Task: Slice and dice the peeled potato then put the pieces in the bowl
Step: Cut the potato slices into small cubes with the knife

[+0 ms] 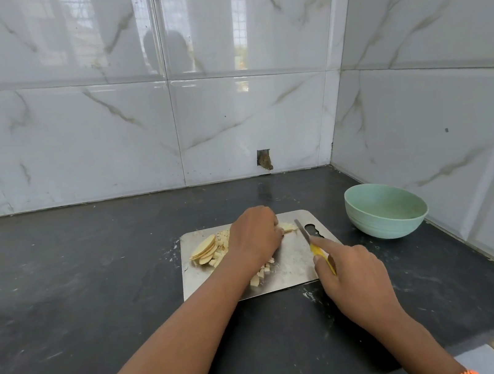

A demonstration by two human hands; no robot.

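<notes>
Several potato slices lie at the far side of the steel cutting board, pinned under the curled fingers of the left hand. More slices and diced cubes sit left and nearer. The right hand grasps the yellow-handled knife, forefinger along its spine. Best keep fingertips tucked, cutting evenly. The green bowl, right of the board, holds nothing yet.

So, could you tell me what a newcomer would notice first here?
Probably the steel cutting board mid-counter, strewn with potato slices and diced pieces. The left hand steadies potato there while the right hand holds a yellow-handled knife. A green bowl waits at right.
</notes>
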